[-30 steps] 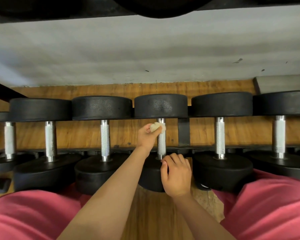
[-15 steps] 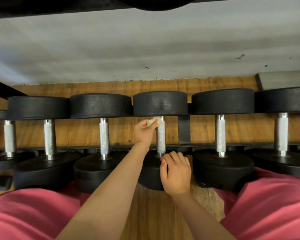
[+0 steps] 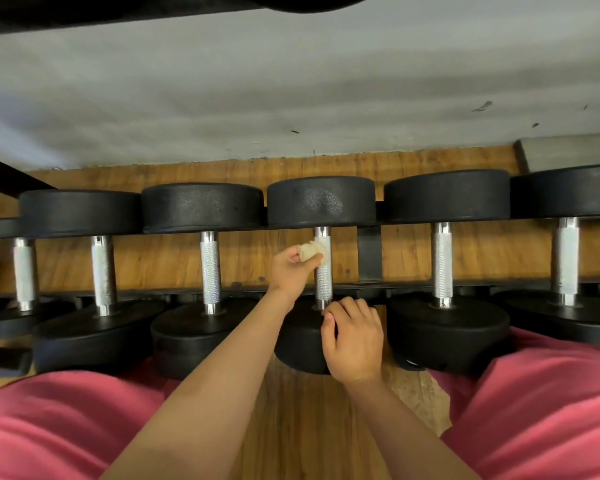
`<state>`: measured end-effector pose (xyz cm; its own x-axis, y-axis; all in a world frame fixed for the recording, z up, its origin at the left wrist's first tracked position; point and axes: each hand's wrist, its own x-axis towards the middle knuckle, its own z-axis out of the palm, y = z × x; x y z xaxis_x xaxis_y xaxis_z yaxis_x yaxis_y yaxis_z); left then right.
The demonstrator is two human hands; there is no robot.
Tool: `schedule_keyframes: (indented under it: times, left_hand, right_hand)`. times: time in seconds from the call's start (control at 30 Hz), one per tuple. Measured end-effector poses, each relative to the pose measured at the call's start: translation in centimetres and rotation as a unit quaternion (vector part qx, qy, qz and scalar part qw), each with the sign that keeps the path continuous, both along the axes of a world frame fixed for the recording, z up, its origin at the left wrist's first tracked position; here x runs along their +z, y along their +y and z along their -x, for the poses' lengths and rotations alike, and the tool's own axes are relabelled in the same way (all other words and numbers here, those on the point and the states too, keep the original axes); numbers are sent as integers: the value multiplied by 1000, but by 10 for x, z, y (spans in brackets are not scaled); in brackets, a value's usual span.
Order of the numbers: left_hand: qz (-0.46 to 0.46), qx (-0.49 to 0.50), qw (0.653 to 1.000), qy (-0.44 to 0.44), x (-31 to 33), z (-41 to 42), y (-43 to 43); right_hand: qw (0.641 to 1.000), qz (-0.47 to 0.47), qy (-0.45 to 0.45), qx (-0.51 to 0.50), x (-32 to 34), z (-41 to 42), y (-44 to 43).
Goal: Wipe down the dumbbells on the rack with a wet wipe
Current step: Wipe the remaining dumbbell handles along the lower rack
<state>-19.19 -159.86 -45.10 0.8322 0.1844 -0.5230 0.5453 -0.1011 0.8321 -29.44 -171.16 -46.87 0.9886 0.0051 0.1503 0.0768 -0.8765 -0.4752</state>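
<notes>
Wall (image 3: 291, 81) in pale grey fills the upper half of the view, with a wooden floor (image 3: 309, 427) below it. Legs in pink cloth (image 3: 66, 427) fill both lower corners. Between them a dark metal rack (image 3: 369, 258) crosses the view from side to side and holds a row of black dumbbells (image 3: 445, 202), each with one round head toward the wall, one toward the person, and a silver knurled bar between.

Both bare arms reach to the middle dumbbell (image 3: 321, 202). The right hand (image 3: 355, 341) lies on its near head (image 3: 298, 344), fingers curled over the top edge beside the foot of the bar, thumb down the front face. The left hand (image 3: 290, 271) is further forward, fingers closed in a pinch on a small wadded wet wipe (image 3: 309, 251). The off-white wipe is pressed against the left side of the bar (image 3: 324, 282), near its upper end, just under the far head.
</notes>
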Motion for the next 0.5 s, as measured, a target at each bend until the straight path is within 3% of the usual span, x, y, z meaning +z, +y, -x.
schedule_keyframes:
  times: [0.13,0.3,0.5]
  left_hand:
    - [-78,-21,996,-24,2,0,0]
    - [-93,-9,995,-28,4,8,-1]
    - [-161,-112,980,23,11,4,-2]
  right_hand:
    - [1000,3,8,-3,0,0,0]
    - [1000,8,22,-5,1,0,1]
    - [1000,20,18,-5,1,0,1]
